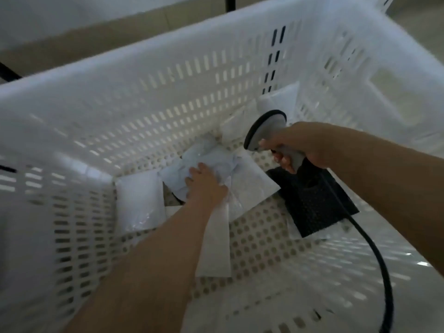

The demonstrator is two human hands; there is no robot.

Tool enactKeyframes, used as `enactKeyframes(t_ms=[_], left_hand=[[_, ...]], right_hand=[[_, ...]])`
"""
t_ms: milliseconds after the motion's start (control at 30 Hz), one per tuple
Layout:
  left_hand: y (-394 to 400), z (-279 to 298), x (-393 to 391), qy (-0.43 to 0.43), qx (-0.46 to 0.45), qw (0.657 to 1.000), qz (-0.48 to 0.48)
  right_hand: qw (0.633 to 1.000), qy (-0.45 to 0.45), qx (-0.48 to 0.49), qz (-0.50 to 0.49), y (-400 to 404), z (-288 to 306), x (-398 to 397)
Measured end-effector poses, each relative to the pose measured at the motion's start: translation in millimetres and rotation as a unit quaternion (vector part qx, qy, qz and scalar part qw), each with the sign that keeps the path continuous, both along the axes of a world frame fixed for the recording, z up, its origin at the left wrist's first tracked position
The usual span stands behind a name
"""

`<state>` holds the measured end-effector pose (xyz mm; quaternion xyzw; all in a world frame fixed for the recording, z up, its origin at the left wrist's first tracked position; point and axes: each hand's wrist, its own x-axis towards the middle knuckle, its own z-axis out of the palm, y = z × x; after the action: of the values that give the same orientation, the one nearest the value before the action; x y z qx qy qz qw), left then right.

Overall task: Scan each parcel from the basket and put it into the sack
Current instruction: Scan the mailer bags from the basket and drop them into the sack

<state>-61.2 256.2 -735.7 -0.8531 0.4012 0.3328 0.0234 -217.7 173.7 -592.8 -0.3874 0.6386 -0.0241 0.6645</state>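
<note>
I look down into a large white slotted basket (149, 92). My left hand (206, 186) reaches to its floor and lies on a crumpled white poly parcel (216, 162); the blur hides whether the fingers grip it. My right hand (302, 147) holds a grey handheld scanner (264, 131) by its handle above the parcels, its black cable (374, 255) trailing down to the right. Other parcels lie around: a white one (140, 200) at the left, a black one (314, 203) at the right, a white one (278, 99) in the far corner. No sack is in view.
The basket walls rise high on every side around both arms. A long white strip of packaging (215, 248) lies on the perforated floor (259, 239) near my left forearm. Beyond the rim, a pale floor (72, 20) and a dark pole (230, 3) show.
</note>
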Motion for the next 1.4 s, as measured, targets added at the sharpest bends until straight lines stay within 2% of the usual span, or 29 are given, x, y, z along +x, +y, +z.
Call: enactKeyframes(t_ms=[100, 167, 233, 333, 500, 667, 933, 1167, 1400], left_hand=[[-1, -19, 4, -0.047, -0.038, 0.997, -0.039], [1, -15, 10, -0.025, -0.077, 0.996, -0.037], [4, 1, 19, 0.004, -0.114, 0.993, -0.011], [13, 39, 23, -0.002, -0.185, 0.983, 0.006], [41, 142, 20, 0.067, -0.307, 0.942, 0.114], [79, 269, 18, 0.174, -0.38, 0.88, 0.227], [166, 451, 2, 0.256, -0.472, 0.808, 0.242], [230, 538, -3, 0.269, -0.504, 0.786, 0.235], [265, 579, -1, 0.269, -0.571, 0.734, 0.252]], right_hand=[[1.0, 0.011, 0.026, -0.013, -6, -25, 1], [0.999, 0.016, 0.041, -0.004, -5, -29, 1], [0.998, 0.018, 0.064, 0.019, -1, -23, 3], [0.997, 0.02, 0.071, 0.026, 6, 6, 2], [0.999, -0.017, -0.022, 0.023, 42, 101, -8], [0.991, -0.062, -0.109, 0.056, 99, 223, -37], [0.957, -0.178, -0.226, 0.025, 185, 388, -93], [0.912, -0.217, -0.341, 0.076, 257, 478, -124], [0.895, -0.216, -0.361, 0.148, 309, 513, -126]])
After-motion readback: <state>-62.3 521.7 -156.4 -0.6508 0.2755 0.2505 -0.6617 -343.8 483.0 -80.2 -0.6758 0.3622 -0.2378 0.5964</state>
